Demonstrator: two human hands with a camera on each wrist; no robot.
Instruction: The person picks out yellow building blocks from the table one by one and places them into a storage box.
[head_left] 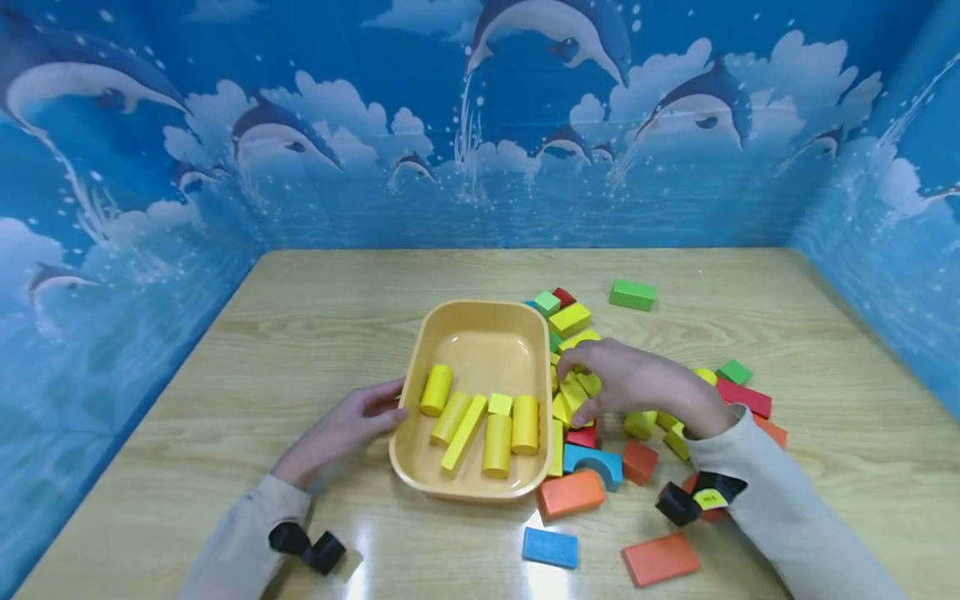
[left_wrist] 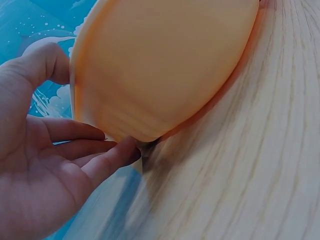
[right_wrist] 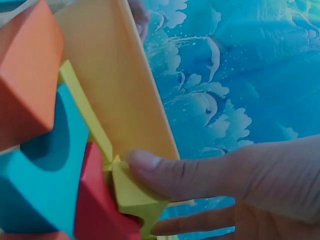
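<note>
1. Nearest the person, a blue block (head_left: 551,547) and an orange block (head_left: 660,558) are laid flat on the wooden table (head_left: 315,333).
2. The yellow tray (head_left: 480,346) is steadied by the left hand (head_left: 347,429), whose straight, relaxed fingers (left_wrist: 107,157) are pressed against its outer wall.
3. Yellow cylinders (head_left: 512,432) are held in the tray.
4. A small yellow block (right_wrist: 131,192) is pinched by the right hand (head_left: 645,385), just beside the tray, in the block pile.
5. Farthest off, a green block (head_left: 632,295) is set apart.
</note>
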